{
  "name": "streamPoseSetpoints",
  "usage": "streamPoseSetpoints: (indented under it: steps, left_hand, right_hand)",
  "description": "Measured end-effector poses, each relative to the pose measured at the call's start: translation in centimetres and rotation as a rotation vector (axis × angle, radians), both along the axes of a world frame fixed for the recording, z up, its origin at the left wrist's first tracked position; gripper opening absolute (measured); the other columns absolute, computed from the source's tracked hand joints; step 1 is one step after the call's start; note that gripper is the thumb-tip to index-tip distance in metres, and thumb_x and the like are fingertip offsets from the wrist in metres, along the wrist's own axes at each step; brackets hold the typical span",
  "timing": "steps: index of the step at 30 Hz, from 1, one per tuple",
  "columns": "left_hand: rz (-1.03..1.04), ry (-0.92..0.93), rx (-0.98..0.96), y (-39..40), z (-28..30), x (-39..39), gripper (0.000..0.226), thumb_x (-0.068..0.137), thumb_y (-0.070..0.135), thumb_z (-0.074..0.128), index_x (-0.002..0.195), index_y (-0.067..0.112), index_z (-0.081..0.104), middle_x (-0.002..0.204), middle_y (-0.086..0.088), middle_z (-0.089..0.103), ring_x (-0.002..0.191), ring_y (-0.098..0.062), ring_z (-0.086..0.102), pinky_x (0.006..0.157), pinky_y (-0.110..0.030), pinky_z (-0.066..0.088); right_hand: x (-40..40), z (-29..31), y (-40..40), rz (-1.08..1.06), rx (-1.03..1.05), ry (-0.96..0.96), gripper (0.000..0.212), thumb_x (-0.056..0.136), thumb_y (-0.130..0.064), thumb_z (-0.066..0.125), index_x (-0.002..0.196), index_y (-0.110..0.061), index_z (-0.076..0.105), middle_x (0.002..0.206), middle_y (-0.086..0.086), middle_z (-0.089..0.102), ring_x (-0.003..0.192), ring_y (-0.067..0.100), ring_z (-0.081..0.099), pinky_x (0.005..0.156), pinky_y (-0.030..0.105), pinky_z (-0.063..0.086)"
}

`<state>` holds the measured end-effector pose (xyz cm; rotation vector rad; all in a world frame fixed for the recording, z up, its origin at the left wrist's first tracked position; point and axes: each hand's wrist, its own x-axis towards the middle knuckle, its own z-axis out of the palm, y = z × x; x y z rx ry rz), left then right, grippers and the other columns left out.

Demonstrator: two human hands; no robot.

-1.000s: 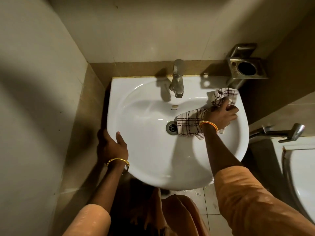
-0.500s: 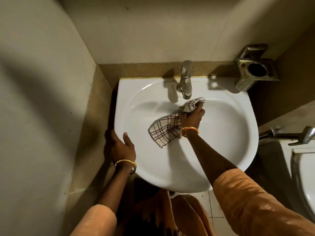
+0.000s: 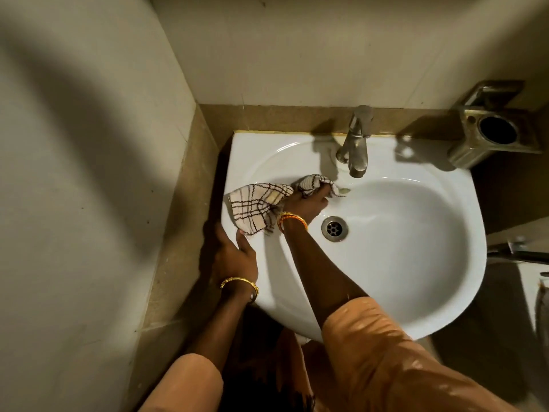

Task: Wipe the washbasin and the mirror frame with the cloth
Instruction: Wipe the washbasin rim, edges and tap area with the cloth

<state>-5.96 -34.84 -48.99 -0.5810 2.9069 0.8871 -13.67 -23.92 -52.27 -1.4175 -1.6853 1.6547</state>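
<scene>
A white washbasin (image 3: 416, 292) is fixed to the wall in a corner, with a metal tap (image 3: 355, 144) at its back and a drain (image 3: 334, 228) in the bowl. My right hand (image 3: 307, 206) is shut on a white cloth (image 3: 255, 206) with dark checks and presses it on the bowl's back left side, left of the drain. The cloth's loose end hangs over the left rim. My left hand (image 3: 234, 254) grips the basin's left rim. The mirror frame is out of view.
A square metal holder (image 3: 490, 132) is mounted on the wall right of the tap. A metal handle (image 3: 517, 251) and part of a white fixture (image 3: 534, 292) show at the right edge. Walls close in at the left and back.
My right hand has swept the cloth from the bowl's right side past the tap to the left side, uncovering the drain. My left hand stays on the left rim.
</scene>
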Motion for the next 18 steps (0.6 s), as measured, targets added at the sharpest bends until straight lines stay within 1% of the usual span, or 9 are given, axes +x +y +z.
streamPoseSetpoints:
  steps: [2,4,6,9,10,13,16,18]
  left_hand:
    - [0.002,0.0,0.013,0.0,0.4,0.1,0.053,0.097,0.03,0.044,0.144,0.011,0.03,0.119,-0.027,0.061,0.105,-0.044,0.058,0.078,-0.043,0.045]
    - [-0.001,0.009,0.024,0.1,0.8,0.2,0.052,0.097,0.031,0.043,0.144,0.011,0.031,0.12,-0.025,0.061,0.105,-0.043,0.059,0.079,-0.043,0.046]
    - [0.004,0.006,0.014,0.2,0.9,0.1,0.052,0.098,0.031,0.042,0.144,0.01,0.031,0.121,-0.025,0.061,0.105,-0.043,0.059,0.079,-0.042,0.045]
    - [0.012,-0.01,0.007,0.4,1.1,0.0,0.052,0.098,0.031,0.04,0.145,0.01,0.029,0.123,-0.025,0.06,0.107,-0.043,0.058,0.081,-0.043,0.044]
    - [0.013,-0.015,0.013,0.3,1.2,0.0,0.052,0.099,0.03,0.04,0.146,0.011,0.029,0.124,-0.025,0.059,0.108,-0.043,0.057,0.082,-0.043,0.043]
    - [0.01,-0.022,0.028,0.2,1.2,0.1,0.053,0.098,0.027,0.04,0.147,0.012,0.026,0.125,-0.026,0.058,0.11,-0.043,0.056,0.084,-0.043,0.044]
    - [0.026,-0.024,0.04,0.2,1.3,0.1,0.052,0.098,0.022,0.039,0.148,0.016,0.026,0.124,-0.027,0.059,0.109,-0.043,0.056,0.084,-0.043,0.044]
    - [0.047,-0.024,0.042,0.2,1.3,0.2,0.052,0.098,0.022,0.038,0.148,0.017,0.025,0.125,-0.027,0.058,0.109,-0.044,0.056,0.084,-0.043,0.043]
  right_hand:
    - [0.7,0.0,1.1,-0.057,0.041,-0.005,0.064,0.085,0.008,0.047,0.145,-0.007,0.029,0.126,0.028,0.042,0.115,0.04,0.049,0.093,0.028,0.035]
    - [1.6,-0.3,2.4,-0.171,0.057,-0.014,0.066,0.084,0.01,0.044,0.146,-0.008,0.028,0.123,0.028,0.043,0.113,0.038,0.05,0.091,0.029,0.035]
    - [1.8,-0.5,3.0,-0.259,0.067,-0.013,0.071,0.082,0.01,0.043,0.148,-0.012,0.027,0.121,0.026,0.044,0.112,0.039,0.051,0.094,0.033,0.039]
    - [1.1,-0.2,2.2,-0.244,0.042,-0.063,0.069,0.085,0.008,0.044,0.148,-0.012,0.024,0.124,0.024,0.043,0.111,0.039,0.051,0.092,0.039,0.044]
    - [0.8,0.1,1.6,-0.19,0.036,-0.089,0.067,0.086,0.006,0.045,0.147,-0.012,0.024,0.128,0.023,0.042,0.112,0.039,0.051,0.09,0.039,0.044]
    - [0.3,0.8,-0.9,0.117,0.104,-0.207,0.062,0.09,-0.005,0.048,0.147,-0.015,0.025,0.138,0.017,0.037,0.11,0.04,0.054,0.089,0.041,0.045]
    - [0.8,0.8,-2.0,0.377,0.223,-0.26,0.06,0.088,-0.009,0.049,0.144,-0.017,0.027,0.136,0.016,0.038,0.106,0.041,0.057,0.084,0.042,0.047]
    - [1.7,0.6,-1.7,0.595,0.26,-0.237,0.056,0.091,-0.017,0.047,0.144,-0.022,0.029,0.137,0.016,0.039,0.109,0.041,0.056,0.086,0.041,0.046]
